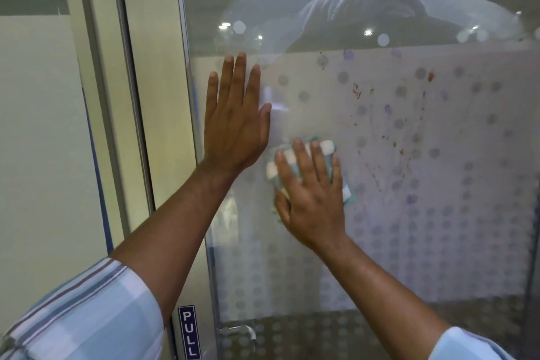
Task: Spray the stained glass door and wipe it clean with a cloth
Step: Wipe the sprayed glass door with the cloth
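Observation:
The glass door (409, 213) fills the view, frosted with a dot pattern on its lower part. Red-brown specks and purple smudges (388, 126) run down its middle right. Whitish smear arcs (365, 0) cover the clear upper pane. My left hand (236, 120) lies flat on the glass near the door's left edge, fingers up and apart, holding nothing. Just below and to the right, my right hand (309, 196) presses a white and teal cloth (328, 147) flat against the glass, left of the stains. No spray bottle is in view.
An aluminium door frame (163, 96) stands left of the glass, with a frosted side panel (38, 155) beyond it. A blue PULL label (189, 332) sits low on the frame, beside a metal handle (239, 333).

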`<state>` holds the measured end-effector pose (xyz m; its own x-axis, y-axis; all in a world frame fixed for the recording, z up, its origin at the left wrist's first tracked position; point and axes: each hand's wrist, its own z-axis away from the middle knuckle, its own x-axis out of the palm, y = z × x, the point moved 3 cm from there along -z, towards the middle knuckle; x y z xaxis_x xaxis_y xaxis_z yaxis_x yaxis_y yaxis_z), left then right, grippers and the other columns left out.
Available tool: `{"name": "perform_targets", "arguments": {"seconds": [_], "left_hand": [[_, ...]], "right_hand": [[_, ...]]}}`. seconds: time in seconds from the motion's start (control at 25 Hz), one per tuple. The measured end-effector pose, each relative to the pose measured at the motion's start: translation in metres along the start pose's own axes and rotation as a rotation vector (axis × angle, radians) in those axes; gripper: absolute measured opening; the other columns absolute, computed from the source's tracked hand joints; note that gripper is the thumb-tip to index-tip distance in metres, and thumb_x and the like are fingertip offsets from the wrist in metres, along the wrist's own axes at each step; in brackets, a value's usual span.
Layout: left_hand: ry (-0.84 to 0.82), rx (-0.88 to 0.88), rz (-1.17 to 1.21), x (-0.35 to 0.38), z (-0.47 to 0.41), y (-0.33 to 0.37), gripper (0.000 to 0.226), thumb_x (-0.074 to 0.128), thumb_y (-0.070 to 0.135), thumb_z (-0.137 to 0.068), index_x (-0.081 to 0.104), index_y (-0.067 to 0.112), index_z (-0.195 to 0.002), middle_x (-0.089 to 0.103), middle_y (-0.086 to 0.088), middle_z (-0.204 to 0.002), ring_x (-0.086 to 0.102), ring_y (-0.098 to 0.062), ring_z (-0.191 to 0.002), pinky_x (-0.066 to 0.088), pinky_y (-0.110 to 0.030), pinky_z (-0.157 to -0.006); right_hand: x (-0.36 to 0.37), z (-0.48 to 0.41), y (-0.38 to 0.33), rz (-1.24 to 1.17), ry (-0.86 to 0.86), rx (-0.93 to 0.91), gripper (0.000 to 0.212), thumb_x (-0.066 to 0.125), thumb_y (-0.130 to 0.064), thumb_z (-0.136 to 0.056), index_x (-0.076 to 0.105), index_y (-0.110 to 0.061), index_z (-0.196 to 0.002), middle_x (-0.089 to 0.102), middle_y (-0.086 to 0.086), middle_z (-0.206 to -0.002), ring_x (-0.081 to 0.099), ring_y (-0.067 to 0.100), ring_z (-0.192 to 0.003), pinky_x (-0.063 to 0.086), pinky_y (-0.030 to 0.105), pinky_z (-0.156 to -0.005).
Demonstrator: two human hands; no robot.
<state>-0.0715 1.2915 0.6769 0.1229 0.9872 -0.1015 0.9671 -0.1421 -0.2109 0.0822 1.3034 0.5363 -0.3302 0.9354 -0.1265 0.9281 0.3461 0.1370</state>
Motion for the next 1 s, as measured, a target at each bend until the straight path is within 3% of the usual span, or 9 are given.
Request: {"name": "perform_targets", "arguments": {"seconds": [0.12, 0.24, 0.44, 0.6, 0.76, 0.88, 1.0], "left_hand": [[-0.022, 0.013, 0.000, 0.006, 0.008, 0.006, 0.069, 0.037, 0.043, -0.115, 0.029, 0.004, -0.171, 0.022, -0.025, -0.179, 0.019, -0.043, -0.169, 0.016, -0.060, -0.138], [-0.030, 0.058, -0.029, 0.014, 0.014, 0.008, 0.071, 0.038, 0.046, -0.115, 0.025, 0.005, -0.172, 0.020, -0.025, -0.180, 0.018, -0.042, -0.169, 0.016, -0.060, -0.138], [-0.011, 0.051, -0.073, 0.023, 0.018, 0.006, 0.073, 0.034, 0.049, -0.115, 0.021, 0.008, -0.174, 0.017, -0.023, -0.181, 0.016, -0.041, -0.170, 0.011, -0.058, -0.138], [0.000, 0.059, -0.065, 0.024, 0.018, 0.006, 0.072, 0.033, 0.049, -0.116, 0.021, 0.007, -0.173, 0.017, -0.024, -0.181, 0.016, -0.042, -0.170, 0.010, -0.058, -0.138], [0.002, 0.055, -0.062, 0.024, 0.018, 0.005, 0.072, 0.032, 0.050, -0.116, 0.022, 0.008, -0.173, 0.019, -0.023, -0.181, 0.017, -0.041, -0.170, 0.011, -0.058, -0.138], [0.002, 0.052, -0.067, 0.024, 0.017, 0.005, 0.072, 0.031, 0.051, -0.116, 0.021, 0.008, -0.174, 0.018, -0.023, -0.181, 0.016, -0.041, -0.170, 0.012, -0.058, -0.139], [0.008, 0.050, -0.072, 0.025, 0.018, 0.007, 0.073, 0.032, 0.051, -0.116, 0.021, 0.008, -0.174, 0.018, -0.023, -0.181, 0.016, -0.041, -0.170, 0.013, -0.059, -0.139]], "right_hand": [[0.000, 0.057, 0.004, -0.017, -0.021, -0.027, 0.073, 0.075, -0.036, -0.089, 0.053, -0.023, -0.158, 0.044, 0.019, -0.167, 0.034, 0.042, -0.160, 0.026, 0.068, -0.127], [-0.006, 0.068, 0.026, 0.005, -0.013, 0.027, 0.071, 0.074, -0.035, -0.090, 0.054, -0.022, -0.156, 0.045, 0.020, -0.163, 0.036, 0.044, -0.156, 0.027, 0.068, -0.127], [-0.010, 0.005, 0.043, 0.006, 0.091, 0.368, 0.072, 0.063, -0.034, -0.091, 0.046, -0.021, -0.159, 0.042, 0.019, -0.165, 0.031, 0.043, -0.158, 0.020, 0.066, -0.130], [0.003, 0.026, -0.006, -0.089, 0.040, 0.133, 0.058, 0.051, -0.046, -0.108, 0.048, -0.022, -0.160, 0.039, 0.016, -0.171, 0.025, 0.041, -0.163, 0.016, 0.066, -0.131], [0.003, 0.083, -0.011, -0.089, -0.030, -0.034, 0.053, 0.064, -0.033, -0.104, 0.056, -0.024, -0.156, 0.045, 0.014, -0.168, 0.033, 0.040, -0.161, 0.028, 0.068, -0.126], [-0.008, 0.096, 0.015, -0.027, -0.015, -0.005, 0.054, 0.069, -0.032, -0.102, 0.058, -0.027, -0.155, 0.047, 0.015, -0.166, 0.038, 0.039, -0.158, 0.033, 0.066, -0.124], [-0.012, 0.057, 0.037, 0.004, 0.068, 0.231, 0.050, 0.061, -0.035, -0.107, 0.056, -0.025, -0.155, 0.045, 0.017, -0.167, 0.036, 0.040, -0.159, 0.028, 0.066, -0.127]]}}
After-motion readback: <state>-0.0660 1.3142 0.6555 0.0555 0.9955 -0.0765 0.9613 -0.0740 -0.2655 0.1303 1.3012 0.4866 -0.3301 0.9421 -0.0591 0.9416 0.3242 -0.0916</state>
